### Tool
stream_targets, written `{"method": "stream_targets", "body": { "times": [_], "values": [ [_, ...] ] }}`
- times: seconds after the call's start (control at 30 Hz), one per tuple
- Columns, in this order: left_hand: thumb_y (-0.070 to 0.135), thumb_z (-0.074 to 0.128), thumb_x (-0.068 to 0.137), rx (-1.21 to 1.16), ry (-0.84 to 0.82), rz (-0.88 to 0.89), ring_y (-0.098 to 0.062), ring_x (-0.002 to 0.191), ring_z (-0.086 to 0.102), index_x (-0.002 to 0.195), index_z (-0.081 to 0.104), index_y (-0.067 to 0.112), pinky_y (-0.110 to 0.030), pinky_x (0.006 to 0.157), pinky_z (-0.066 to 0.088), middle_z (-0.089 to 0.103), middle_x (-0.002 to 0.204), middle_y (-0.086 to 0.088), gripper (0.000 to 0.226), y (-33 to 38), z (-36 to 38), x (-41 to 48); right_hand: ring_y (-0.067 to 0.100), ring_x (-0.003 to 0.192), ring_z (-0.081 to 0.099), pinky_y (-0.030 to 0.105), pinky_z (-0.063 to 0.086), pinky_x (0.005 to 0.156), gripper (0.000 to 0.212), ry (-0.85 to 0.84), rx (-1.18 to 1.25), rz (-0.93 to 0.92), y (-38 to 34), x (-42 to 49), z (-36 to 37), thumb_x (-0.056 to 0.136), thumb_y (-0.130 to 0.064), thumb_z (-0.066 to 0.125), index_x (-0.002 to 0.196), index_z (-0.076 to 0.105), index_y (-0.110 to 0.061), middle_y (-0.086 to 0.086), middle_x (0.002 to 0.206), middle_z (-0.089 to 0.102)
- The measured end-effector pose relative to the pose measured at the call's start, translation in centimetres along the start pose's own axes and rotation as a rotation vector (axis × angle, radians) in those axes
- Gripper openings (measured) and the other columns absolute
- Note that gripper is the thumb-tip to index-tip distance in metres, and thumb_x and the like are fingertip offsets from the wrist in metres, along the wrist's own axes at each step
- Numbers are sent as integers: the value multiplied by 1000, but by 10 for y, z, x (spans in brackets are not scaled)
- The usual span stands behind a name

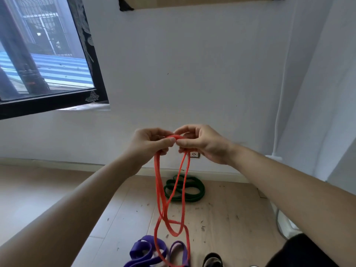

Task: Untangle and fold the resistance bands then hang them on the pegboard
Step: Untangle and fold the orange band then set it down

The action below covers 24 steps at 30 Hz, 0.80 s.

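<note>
Your left hand [152, 140] and right hand [200, 143] both pinch the top of the thin red rubber resistance band [159, 189] at frame centre, fingers curled around it. Its loops hang crossed below; draw your hands apart slowly so the twist drops out.

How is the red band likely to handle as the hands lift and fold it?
Probably floppy: the red band hangs in limp, crossing loops from the left hand and right hand. Likely light, since finger pinches alone seem to carry it. It may snag, as its lowest loop dangles over the purple band on the floor.
</note>
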<state>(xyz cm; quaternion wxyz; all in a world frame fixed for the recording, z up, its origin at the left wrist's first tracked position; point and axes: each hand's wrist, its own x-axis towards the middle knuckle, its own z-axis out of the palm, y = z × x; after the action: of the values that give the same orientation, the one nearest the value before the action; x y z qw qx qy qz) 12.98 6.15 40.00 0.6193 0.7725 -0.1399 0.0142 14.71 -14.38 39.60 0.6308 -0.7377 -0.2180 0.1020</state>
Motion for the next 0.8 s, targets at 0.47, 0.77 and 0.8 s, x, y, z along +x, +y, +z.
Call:
{"method": "stream_targets", "body": {
  "times": [0.47, 0.77, 0.8],
  "values": [
    [10, 65, 93, 58, -147, -8, -25, 88, 73, 108, 67, 5, -31, 83, 59, 74, 89, -7, 16, -24, -4, -12, 16, 70, 68, 27, 57, 67, 10, 385, 243, -303, -39, -3, -27, 92, -2, 66, 101, 69, -1, 6, 76, 70],
    [6, 64, 94, 29, -129, -39, -26, 85, 75, 106, 70, 4, -29, 77, 61, 76, 89, -11, 14, -21, 1, -10, 15, 67, 66, 29, 57, 68, 6, 484, 462, -221, -27, -5, -58, 95, -4, 64, 95, 68, -7, 4, 72, 69],
    [7, 64, 94, 16, -126, -48, -26, 85, 75, 106, 70, 4, -29, 77, 61, 76, 89, -10, 14, -21, 0, -9, 16, 67, 66, 30, 57, 70, 5, 474, 453, -194, -22, -4, -62, 95, -4, 64, 95, 68, -7, 4, 72, 69]
  ]
}}
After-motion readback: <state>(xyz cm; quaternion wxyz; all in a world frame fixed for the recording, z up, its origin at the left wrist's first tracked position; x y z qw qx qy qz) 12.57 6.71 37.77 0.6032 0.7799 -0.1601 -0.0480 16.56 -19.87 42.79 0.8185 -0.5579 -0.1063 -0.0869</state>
